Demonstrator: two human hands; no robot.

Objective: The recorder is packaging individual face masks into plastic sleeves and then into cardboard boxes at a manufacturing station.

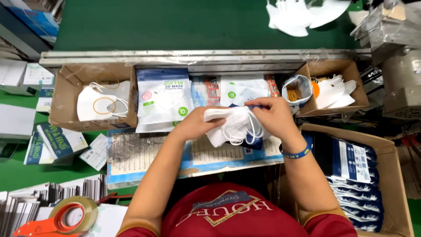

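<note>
Left hand [193, 125] wrapped round the left end of a stack of white masks [232, 125], fingers closed on it. Right hand [274, 116] pinching the top right edge of the same stack, fingers closed too. Stack held up over the middle of the table, above a blue printed sheet [144, 153]. Loose ear loops hanging down from it. Just behind, flat mask packets [164, 98]. Far left, a cardboard box [70, 81] with more white masks. Right, a big box of blue packets [353, 175]. Near left, an orange tape holder [59, 221].
</note>
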